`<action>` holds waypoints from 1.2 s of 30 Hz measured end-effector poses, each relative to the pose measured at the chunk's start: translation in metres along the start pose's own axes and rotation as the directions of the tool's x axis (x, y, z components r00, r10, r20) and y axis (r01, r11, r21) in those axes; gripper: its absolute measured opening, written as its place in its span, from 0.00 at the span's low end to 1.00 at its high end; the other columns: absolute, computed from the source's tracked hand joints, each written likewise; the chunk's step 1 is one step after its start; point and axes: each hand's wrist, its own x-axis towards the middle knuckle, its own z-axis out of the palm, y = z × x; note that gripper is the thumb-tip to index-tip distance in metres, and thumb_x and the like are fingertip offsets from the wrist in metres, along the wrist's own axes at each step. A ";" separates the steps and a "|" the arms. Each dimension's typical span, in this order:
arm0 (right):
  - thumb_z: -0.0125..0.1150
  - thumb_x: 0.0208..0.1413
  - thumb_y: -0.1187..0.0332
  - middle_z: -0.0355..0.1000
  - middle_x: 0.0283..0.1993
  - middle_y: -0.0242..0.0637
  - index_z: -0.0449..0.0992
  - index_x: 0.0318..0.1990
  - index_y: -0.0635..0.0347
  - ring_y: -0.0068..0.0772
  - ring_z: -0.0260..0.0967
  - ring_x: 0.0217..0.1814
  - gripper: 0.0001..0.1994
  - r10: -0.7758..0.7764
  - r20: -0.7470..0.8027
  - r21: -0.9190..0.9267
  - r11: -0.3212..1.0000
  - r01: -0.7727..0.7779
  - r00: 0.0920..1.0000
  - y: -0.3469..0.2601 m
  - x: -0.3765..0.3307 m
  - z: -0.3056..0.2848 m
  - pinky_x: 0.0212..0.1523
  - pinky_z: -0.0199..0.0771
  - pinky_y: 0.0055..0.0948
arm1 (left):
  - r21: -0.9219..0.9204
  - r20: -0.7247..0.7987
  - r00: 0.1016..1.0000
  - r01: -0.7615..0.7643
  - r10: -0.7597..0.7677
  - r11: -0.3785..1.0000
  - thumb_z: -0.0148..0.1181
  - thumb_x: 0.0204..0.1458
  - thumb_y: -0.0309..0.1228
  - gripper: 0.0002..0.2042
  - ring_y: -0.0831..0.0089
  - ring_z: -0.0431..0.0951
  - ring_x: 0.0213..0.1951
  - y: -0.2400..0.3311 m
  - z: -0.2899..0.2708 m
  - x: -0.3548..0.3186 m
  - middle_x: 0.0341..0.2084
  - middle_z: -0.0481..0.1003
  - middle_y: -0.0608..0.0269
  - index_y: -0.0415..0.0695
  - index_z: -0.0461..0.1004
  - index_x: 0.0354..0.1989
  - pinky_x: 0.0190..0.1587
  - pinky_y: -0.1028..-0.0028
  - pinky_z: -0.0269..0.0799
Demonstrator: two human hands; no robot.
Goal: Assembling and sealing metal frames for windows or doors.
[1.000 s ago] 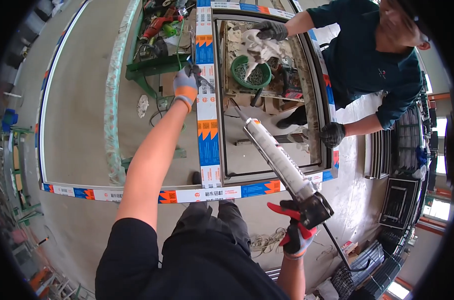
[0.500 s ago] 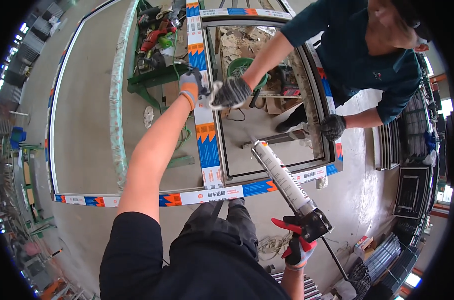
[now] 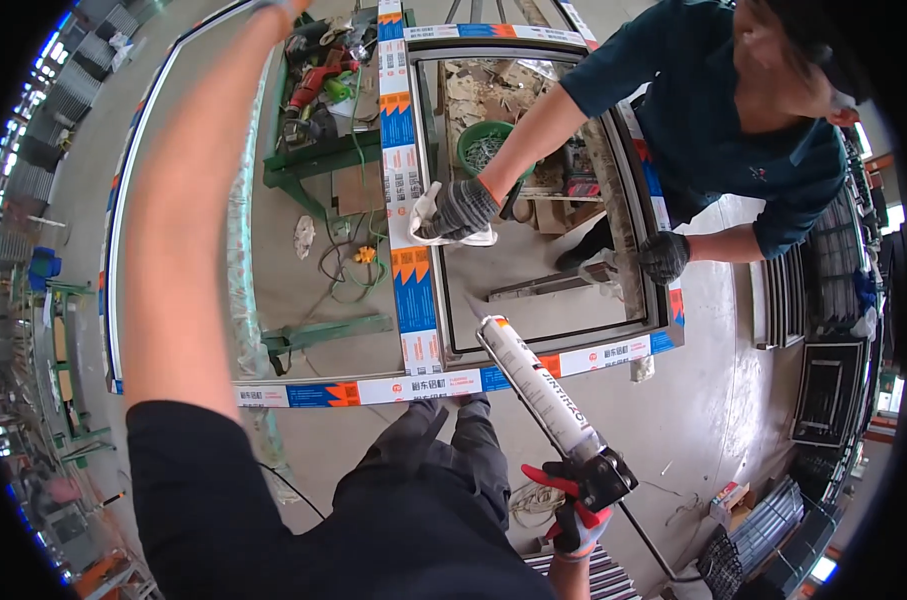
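Observation:
In my right hand (image 3: pixel 579 528), gloved and closed round the handle, is a caulking gun (image 3: pixel 605 478) with red grips. Its white sealant cartridge (image 3: pixel 543 385) tilts up and left, the nozzle above the lower part of the window frame (image 3: pixel 413 290). My left arm stretches up across the left opening. The left hand (image 3: pixel 281 6) is smeared at the top edge, mostly cut off, so its fingers do not show. Across the frame, a co-worker's gloved hand (image 3: pixel 463 210) presses a white cloth (image 3: pixel 425 212) on the middle bar; their other hand (image 3: pixel 663 258) rests on the right bar.
A green stand (image 3: pixel 318 155) with power tools lies beyond the left opening. A green bowl (image 3: pixel 485 148) of small metal pieces sits on a littered bench below the frame. Cables (image 3: pixel 358 270) trail on the floor. Boxes and profiles (image 3: pixel 763 510) stand at lower right.
My left hand has swung from the middle bar up and left to the top edge, and what it held is out of sight. The caulking gun has shifted slightly left and down.

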 end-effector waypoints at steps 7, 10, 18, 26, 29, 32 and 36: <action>0.67 0.45 0.67 0.73 0.52 0.53 0.62 0.62 0.68 0.53 0.72 0.55 0.35 0.215 0.125 -0.038 0.977 -0.212 0.969 -0.008 -0.003 -0.003 0.59 0.67 0.47 | 0.168 0.296 0.931 0.170 -0.214 0.971 0.59 0.51 0.47 0.32 0.42 0.74 0.49 -0.187 -0.028 -0.304 0.47 0.73 0.32 0.33 0.64 0.57 0.50 0.55 0.71; 0.67 0.44 0.68 0.72 0.53 0.53 0.62 0.63 0.67 0.53 0.71 0.56 0.36 0.238 0.088 -0.063 0.971 -0.233 0.967 -0.002 -0.011 0.002 0.59 0.66 0.47 | 0.504 0.551 0.626 0.276 -0.551 0.818 0.60 0.46 0.56 0.37 0.43 0.68 0.57 -0.165 0.009 -0.416 0.54 0.68 0.37 0.35 0.66 0.55 0.59 0.57 0.65; 0.68 0.46 0.67 0.72 0.54 0.52 0.62 0.62 0.66 0.52 0.71 0.57 0.35 0.019 0.326 0.050 0.998 -0.037 0.945 -0.017 -0.001 0.039 0.59 0.66 0.47 | 0.463 0.532 0.700 0.230 -0.476 0.856 0.57 0.52 0.45 0.26 0.54 0.68 0.57 -0.181 -0.068 -0.591 0.54 0.70 0.50 0.43 0.67 0.56 0.60 0.60 0.62; 0.59 0.39 0.74 0.75 0.51 0.51 0.66 0.59 0.69 0.47 0.72 0.56 0.32 0.093 0.404 0.044 0.992 -0.121 0.910 -0.024 0.001 0.033 0.58 0.67 0.40 | 0.505 0.366 0.722 0.375 -0.587 0.777 0.56 0.53 0.40 0.22 0.52 0.69 0.56 -0.143 -0.131 -0.655 0.51 0.72 0.47 0.44 0.70 0.54 0.60 0.58 0.62; 0.62 0.42 0.71 0.75 0.51 0.52 0.67 0.58 0.69 0.45 0.72 0.56 0.31 0.313 0.408 -0.141 0.950 -0.279 0.858 -0.040 -0.001 0.023 0.58 0.68 0.41 | 0.301 0.398 0.815 0.318 -0.421 0.899 0.56 0.53 0.39 0.19 0.51 0.71 0.54 -0.122 -0.114 -0.630 0.48 0.74 0.48 0.44 0.72 0.52 0.59 0.59 0.63; 0.66 0.45 0.68 0.75 0.51 0.52 0.67 0.59 0.69 0.44 0.72 0.56 0.31 0.181 0.433 -0.061 0.983 -0.171 0.883 -0.023 -0.002 0.015 0.58 0.68 0.41 | 0.268 0.393 0.903 0.069 -0.174 0.961 0.56 0.53 0.37 0.18 0.52 0.71 0.53 -0.090 -0.073 -0.564 0.49 0.74 0.51 0.44 0.72 0.51 0.60 0.59 0.62; 0.67 0.44 0.68 0.74 0.51 0.51 0.65 0.60 0.69 0.44 0.72 0.56 0.33 0.148 0.360 -0.077 0.989 -0.129 0.921 0.009 -0.021 -0.007 0.58 0.68 0.42 | 0.151 0.434 0.893 -0.198 0.115 0.969 0.56 0.53 0.38 0.18 0.54 0.70 0.54 -0.025 -0.003 -0.463 0.49 0.73 0.52 0.45 0.72 0.51 0.60 0.60 0.61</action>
